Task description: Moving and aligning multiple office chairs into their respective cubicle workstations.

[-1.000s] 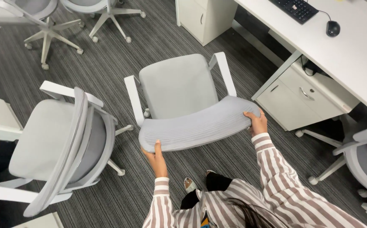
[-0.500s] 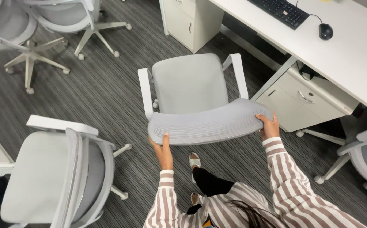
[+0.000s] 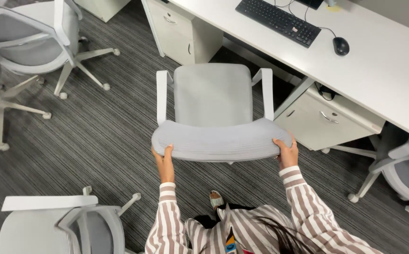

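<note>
A grey office chair (image 3: 212, 95) with white armrests stands in front of me, its seat facing the white desk (image 3: 378, 70). My left hand (image 3: 163, 158) grips the left end of the chair's curved backrest (image 3: 218, 140). My right hand (image 3: 286, 150) grips the right end of the same backrest. Both arms wear striped sleeves. The chair's base and wheels are hidden under the seat.
A black keyboard (image 3: 280, 20) and mouse (image 3: 341, 45) lie on the desk. White drawer cabinets (image 3: 178, 30) (image 3: 324, 123) stand beneath it. More grey chairs are at the upper left (image 3: 35, 40), lower left (image 3: 58, 226) and right edge (image 3: 404, 169). The floor is striped dark carpet.
The chair has moved forward toward the desk with both my hands still on its backrest. The chair at my left has slid back toward the lower left of the view.
</note>
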